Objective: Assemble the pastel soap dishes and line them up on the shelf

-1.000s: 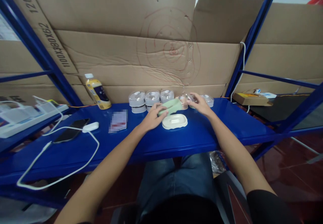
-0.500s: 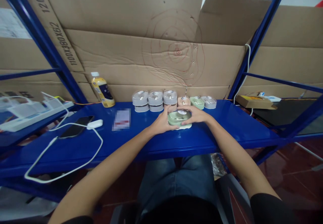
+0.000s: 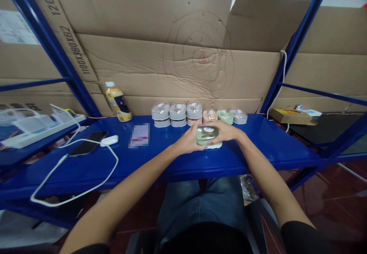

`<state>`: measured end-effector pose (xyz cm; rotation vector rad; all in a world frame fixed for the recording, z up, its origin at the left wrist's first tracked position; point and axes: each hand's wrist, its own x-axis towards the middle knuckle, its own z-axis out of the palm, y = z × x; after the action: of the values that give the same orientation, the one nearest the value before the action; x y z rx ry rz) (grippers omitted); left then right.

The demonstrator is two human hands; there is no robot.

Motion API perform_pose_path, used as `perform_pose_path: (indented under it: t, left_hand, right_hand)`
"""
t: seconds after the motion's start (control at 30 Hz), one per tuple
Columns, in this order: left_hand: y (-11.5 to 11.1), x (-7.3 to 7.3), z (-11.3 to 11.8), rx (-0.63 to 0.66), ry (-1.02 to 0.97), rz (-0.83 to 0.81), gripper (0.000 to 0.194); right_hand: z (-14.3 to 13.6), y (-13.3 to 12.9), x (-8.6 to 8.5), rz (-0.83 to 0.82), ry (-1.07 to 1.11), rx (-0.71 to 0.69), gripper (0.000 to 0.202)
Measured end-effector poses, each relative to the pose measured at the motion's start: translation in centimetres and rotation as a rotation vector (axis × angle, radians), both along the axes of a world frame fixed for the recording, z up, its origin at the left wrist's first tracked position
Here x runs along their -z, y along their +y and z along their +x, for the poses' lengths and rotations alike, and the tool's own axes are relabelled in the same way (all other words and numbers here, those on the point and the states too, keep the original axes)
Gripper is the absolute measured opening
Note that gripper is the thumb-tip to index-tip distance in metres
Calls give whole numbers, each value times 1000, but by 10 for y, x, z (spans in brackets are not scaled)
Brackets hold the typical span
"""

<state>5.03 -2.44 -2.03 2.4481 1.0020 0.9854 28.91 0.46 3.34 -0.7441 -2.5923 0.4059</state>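
A small green box with a see-through lid (image 3: 207,135) and a round white label is held between both my hands above the blue table. Its left end is in my left hand (image 3: 187,139), fingers wrapped round that side. My right hand (image 3: 227,131) grips the right end, thumb in front and fingers over the far edge. Under the box a pale rim (image 3: 217,146) shows near the table; what it belongs to is mostly hidden. Just behind my hands stand similar boxes: a pink one (image 3: 210,115), a green one (image 3: 225,117) and a grey one (image 3: 239,116).
Stacked grey-lidded boxes (image 3: 177,112) stand at the back, left of the pink one. Further left are a yellow drink bottle (image 3: 119,103), a blurred-out card (image 3: 139,135), a phone (image 3: 88,144) and a white cable (image 3: 116,162). A cardboard wall (image 3: 137,55) rises behind the blue table (image 3: 160,158).
The green box has shifted slightly right in my hands and is tilted a little differently. Both hands keep hold of it. The view has moved slightly.
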Motion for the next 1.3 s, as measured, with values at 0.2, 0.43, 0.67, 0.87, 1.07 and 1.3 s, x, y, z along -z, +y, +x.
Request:
perform_pose_path:
  t: [0.2,0.43,0.67,0.87,1.07,1.3]
  left_hand:
    - [-5,-4,1,-2,58,28,120]
    - [-3,-3,0,31,80,26,126]
    - [5,0,-6,54,7,4,128]
    - [9,0,-8,75,-17,-6,123]
    - [10,1,-8,62,-102,-132,122]
    - [14,9,-8,78,-200,-184,123]
  right_hand:
    - [-1,-2,2,66,-13,20,90]
    - [-3,0,7,83,-18,5,90]
    - [0,7,13,-29,1,-16,93]
    - [3,11,20,2,13,-41,94]
    - [-1,4,14,32,-29,-29,92]
    - [-4,-1,12,-15,-55,9,93]
